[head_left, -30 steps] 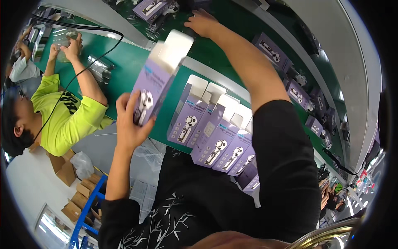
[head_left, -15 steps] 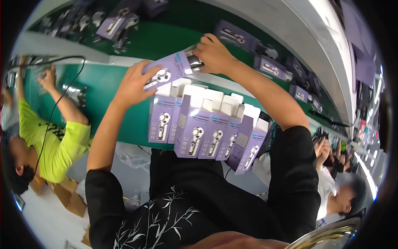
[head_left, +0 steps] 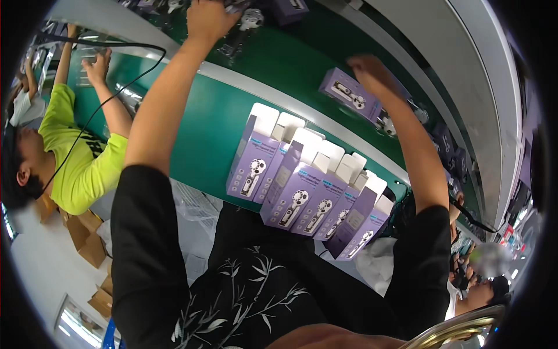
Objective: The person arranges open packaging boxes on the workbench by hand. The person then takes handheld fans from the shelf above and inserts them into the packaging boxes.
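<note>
My left hand (head_left: 210, 22) reaches to the upper edge of the view, above a green conveyor belt (head_left: 285, 64). Its fingers are partly cut off, beside dark items and a white-headed handheld fan (head_left: 251, 19) in clear wrapping. Blurred by motion, my right hand (head_left: 372, 71) is over the belt, next to a purple fan box (head_left: 350, 96) lying there. Whether it touches the box I cannot tell. Several upright purple boxes (head_left: 308, 195) with raised white flaps stand in a row at the near edge of the green worktable (head_left: 203, 125).
A pale metal rail (head_left: 250, 87) divides table and belt. Further fans and boxes lie along the belt at right. A black cable (head_left: 125, 87) hangs at left, near a co-worker in a lime shirt (head_left: 87, 174). Cardboard boxes (head_left: 87, 241) stand on the floor.
The purple box is no longer held between my hands. My left hand has moved up and far across the belt; my right hand has swung right. The whole view has shifted.
</note>
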A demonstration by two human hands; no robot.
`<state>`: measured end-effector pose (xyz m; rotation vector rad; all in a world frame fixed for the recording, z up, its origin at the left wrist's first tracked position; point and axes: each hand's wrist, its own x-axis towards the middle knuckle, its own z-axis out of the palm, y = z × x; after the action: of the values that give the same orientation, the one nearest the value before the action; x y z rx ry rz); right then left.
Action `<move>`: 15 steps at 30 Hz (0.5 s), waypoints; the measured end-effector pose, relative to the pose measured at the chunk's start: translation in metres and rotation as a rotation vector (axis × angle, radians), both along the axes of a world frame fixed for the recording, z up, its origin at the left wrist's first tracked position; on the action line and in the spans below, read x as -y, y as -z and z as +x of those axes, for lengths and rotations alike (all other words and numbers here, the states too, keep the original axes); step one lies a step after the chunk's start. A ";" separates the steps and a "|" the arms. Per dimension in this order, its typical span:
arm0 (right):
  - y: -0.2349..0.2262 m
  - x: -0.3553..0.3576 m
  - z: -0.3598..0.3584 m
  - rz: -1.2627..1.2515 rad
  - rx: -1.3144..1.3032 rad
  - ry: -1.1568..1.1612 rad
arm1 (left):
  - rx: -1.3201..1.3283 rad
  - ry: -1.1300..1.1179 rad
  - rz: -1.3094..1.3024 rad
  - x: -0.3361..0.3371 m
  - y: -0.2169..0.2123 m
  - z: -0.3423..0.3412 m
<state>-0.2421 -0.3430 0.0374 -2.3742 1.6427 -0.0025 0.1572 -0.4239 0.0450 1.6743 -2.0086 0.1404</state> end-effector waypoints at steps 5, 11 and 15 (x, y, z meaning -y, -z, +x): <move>0.061 0.119 0.133 -0.299 0.066 -0.311 | -0.224 0.088 0.065 -0.145 -0.047 -0.006; 0.085 0.127 0.216 -0.358 -0.343 -0.697 | -0.163 -0.008 0.525 -0.240 -0.019 0.049; 0.029 0.104 0.127 -0.111 -0.337 -0.385 | 0.040 -0.002 0.548 -0.243 -0.001 0.065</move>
<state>-0.1153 -0.4472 0.0083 -2.8640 1.3049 0.4075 0.2226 -0.1809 0.0464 2.0023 -2.2055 -0.4159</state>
